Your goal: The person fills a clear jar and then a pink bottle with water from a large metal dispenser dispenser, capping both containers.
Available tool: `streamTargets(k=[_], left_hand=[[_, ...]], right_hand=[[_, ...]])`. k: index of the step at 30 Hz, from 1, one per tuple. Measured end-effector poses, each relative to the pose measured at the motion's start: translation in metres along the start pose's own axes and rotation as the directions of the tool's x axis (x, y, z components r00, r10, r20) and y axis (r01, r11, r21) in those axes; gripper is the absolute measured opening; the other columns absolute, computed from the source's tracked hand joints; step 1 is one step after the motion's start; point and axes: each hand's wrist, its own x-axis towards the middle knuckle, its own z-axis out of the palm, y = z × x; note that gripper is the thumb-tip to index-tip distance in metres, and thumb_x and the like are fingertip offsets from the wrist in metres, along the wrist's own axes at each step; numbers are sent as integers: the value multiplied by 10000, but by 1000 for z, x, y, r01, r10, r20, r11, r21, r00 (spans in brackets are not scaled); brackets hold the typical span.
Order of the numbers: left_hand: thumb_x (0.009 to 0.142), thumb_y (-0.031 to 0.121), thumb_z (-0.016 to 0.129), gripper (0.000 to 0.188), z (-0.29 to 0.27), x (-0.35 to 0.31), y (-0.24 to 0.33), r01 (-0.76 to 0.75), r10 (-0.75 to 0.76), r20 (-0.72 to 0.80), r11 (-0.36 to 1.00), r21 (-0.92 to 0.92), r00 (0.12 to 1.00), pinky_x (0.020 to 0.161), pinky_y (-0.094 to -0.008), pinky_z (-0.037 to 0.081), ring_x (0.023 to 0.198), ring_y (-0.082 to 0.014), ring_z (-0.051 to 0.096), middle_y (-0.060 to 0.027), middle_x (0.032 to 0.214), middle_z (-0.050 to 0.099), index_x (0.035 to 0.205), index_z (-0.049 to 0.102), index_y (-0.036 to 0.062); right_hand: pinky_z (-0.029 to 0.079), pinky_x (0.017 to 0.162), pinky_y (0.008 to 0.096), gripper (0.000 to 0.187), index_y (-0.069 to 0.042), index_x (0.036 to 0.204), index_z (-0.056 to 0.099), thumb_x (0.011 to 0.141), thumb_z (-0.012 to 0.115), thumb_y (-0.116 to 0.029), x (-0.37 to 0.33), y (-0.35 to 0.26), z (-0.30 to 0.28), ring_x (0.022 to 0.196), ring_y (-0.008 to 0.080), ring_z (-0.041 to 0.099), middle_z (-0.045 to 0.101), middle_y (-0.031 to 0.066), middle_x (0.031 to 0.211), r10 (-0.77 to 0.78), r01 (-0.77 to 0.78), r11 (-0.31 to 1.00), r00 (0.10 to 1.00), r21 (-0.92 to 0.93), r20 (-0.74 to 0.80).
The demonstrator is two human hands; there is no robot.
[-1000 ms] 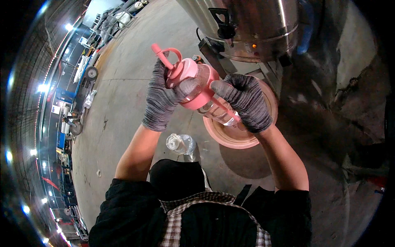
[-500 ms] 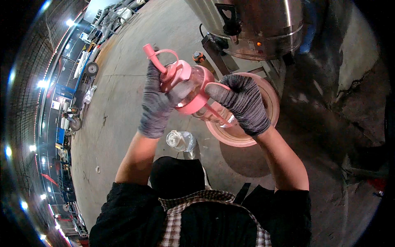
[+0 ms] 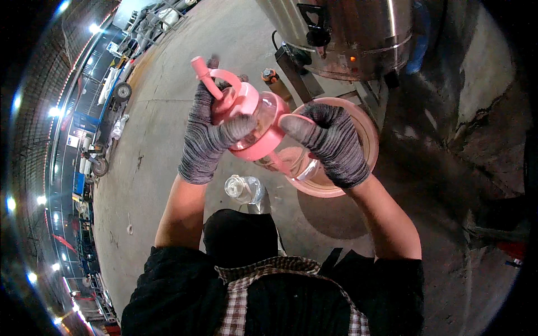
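Note:
A large clear water bottle with a pink lid, spout and band (image 3: pixel 259 147) is held tilted in front of me, its top toward the upper left. My left hand (image 3: pixel 206 137), in a grey knit glove, is closed around the lid end, thumb across the front. The spout stands out above that hand. My right hand (image 3: pixel 338 147), gloved alike, grips the bottle's lower side near the pink band; its thumb lies along a pink edge. Inside the clear body a pink straw shows. Most of my fingers are hidden behind the bottle.
Below the bottle, a round pink basin (image 3: pixel 367 131) is at the right. A steel urn (image 3: pixel 358 39) with a black tap (image 3: pixel 316 35) and lit orange lamp stands beyond. On the floor stand a clear plastic bottle (image 3: pixel 255 191) and a dark orange-topped bottle (image 3: pixel 271 77). Wheeled carts line the far left.
The bottle and my left hand have shifted slightly left and down. My right hand has barely moved, and both hands keep their hold.

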Motion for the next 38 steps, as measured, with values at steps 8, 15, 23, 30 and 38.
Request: streamTargets(k=[8,15,23,30,38], left_hand=[[691,302,773,653,-24,-6,-36,-126,120,38,968,216,992,917,-317,433,1076,-188,528,-88,1258,494,1218,470,61],[576,213,866,701,-3,-21,-51,-213,215,31,976,-39,976,868,-339,464,968,-187,576,-50,1030,591,1154,496,66],[620,266,836,709,-47,-50,-80,-189,128,245,951,246,961,944,-324,423,1123,-204,510,-77,1227,522,1209,486,84],[784,265,642,651,-118,-154,-207,463,-604,-51,660,-591,796,1025,-397,353,1277,-272,352,-139,1382,332,1344,354,98],[776,212,543,297,-78,-320,-329,322,-955,295,-277,-905,8,902,-498,408,927,-254,546,-203,972,590,1006,524,25]], right_hand=[[479,687,299,191,-97,976,685,831,602,-191,-3,-3,-1,746,224,602,637,108,895,-46,83,972,985,-222,169],[483,720,275,217,-50,981,674,806,645,-176,-17,20,9,759,145,613,661,85,861,-34,59,980,991,-191,132],[393,525,208,275,-44,833,673,753,727,-302,-13,41,39,583,60,494,576,-34,668,422,-440,894,891,85,167],[397,541,229,265,-17,752,652,751,714,-275,-28,77,29,595,63,495,562,-21,630,589,-579,808,798,-109,128],[460,659,244,269,-35,801,679,723,749,-283,-28,113,0,685,81,558,629,28,697,577,-543,812,800,-214,163]])
